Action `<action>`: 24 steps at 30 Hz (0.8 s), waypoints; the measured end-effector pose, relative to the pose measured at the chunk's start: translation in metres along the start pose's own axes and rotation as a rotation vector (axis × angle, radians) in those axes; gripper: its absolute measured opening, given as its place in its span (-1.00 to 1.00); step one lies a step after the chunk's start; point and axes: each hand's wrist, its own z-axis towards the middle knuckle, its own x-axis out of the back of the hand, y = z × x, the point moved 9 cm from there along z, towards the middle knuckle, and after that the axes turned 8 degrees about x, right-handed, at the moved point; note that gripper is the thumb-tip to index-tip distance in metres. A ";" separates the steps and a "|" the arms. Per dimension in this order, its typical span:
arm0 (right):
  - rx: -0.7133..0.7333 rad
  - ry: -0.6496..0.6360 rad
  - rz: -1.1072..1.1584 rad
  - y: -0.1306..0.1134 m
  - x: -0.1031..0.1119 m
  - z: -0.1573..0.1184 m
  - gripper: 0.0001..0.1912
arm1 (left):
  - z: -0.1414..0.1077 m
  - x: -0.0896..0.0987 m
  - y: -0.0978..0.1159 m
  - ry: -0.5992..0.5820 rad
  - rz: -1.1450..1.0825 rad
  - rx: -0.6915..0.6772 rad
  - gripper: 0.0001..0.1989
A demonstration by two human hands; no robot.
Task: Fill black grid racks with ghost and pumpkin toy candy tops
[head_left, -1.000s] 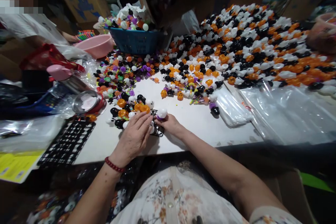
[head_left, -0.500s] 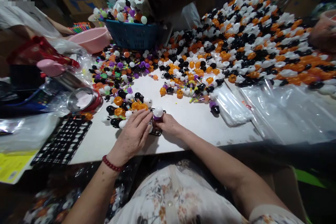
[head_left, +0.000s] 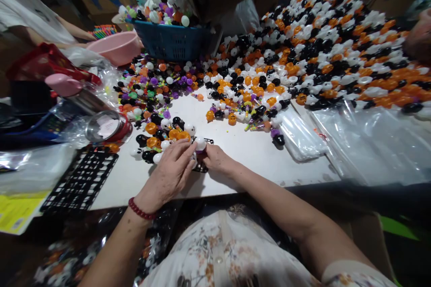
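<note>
My right hand (head_left: 217,160) pinches a small toy with a round white head and a purple part (head_left: 200,144). It holds this toy at the right end of a black grid rack (head_left: 202,168), which is mostly hidden beneath hands and toys. My left hand (head_left: 172,166) lies over the near side of the rack, fingers stretched out, fingertips close against the white head. Left of the held toy, Halloween toys crowd together: orange pumpkin heads (head_left: 183,136), black heads (head_left: 141,140) and white ghost or skull heads (head_left: 190,129). Their lower parts are mostly hidden.
Loose Halloween toys (head_left: 323,54) are heaped at the back right. A blue basket (head_left: 168,40) and a pink basin (head_left: 116,49) stand behind. Clear plastic bags (head_left: 299,134) lie right; black grid racks (head_left: 81,179), a metal tin (head_left: 104,126) and a pink-lidded bottle (head_left: 67,85) left.
The white-headed toy has shifted slightly left and tilted toward my left fingers, showing more of the rack behind it. My hands otherwise stay nearly in place. The view has shifted slightly.
</note>
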 end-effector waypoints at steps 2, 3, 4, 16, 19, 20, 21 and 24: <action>0.037 -0.031 -0.071 -0.006 0.000 -0.001 -0.71 | 0.000 0.001 0.000 0.003 0.000 0.003 -0.46; 0.051 -0.044 -0.093 -0.008 0.000 -0.002 -0.71 | 0.000 0.002 0.001 0.002 0.002 0.006 -0.45; 0.060 -0.054 -0.109 -0.009 0.000 -0.003 -0.71 | 0.000 0.002 0.001 -0.003 0.005 0.010 -0.45; 0.184 -0.082 -0.042 -0.015 -0.006 0.001 -0.80 | 0.011 -0.007 0.004 -0.070 0.163 -0.007 -0.55; 0.211 -0.071 -0.056 -0.012 -0.007 -0.002 -0.81 | 0.009 -0.006 0.005 -0.072 0.136 -0.017 -0.62; 0.224 -0.075 -0.059 -0.011 -0.009 -0.003 -0.82 | 0.009 -0.005 0.005 -0.071 0.127 -0.016 -0.63; 0.239 -0.082 -0.062 -0.010 -0.010 -0.003 -0.83 | 0.009 -0.004 0.005 -0.067 0.122 -0.012 -0.62; 0.272 -0.084 -0.072 -0.009 -0.015 -0.003 -0.85 | 0.010 -0.002 0.006 -0.053 0.134 0.001 -0.56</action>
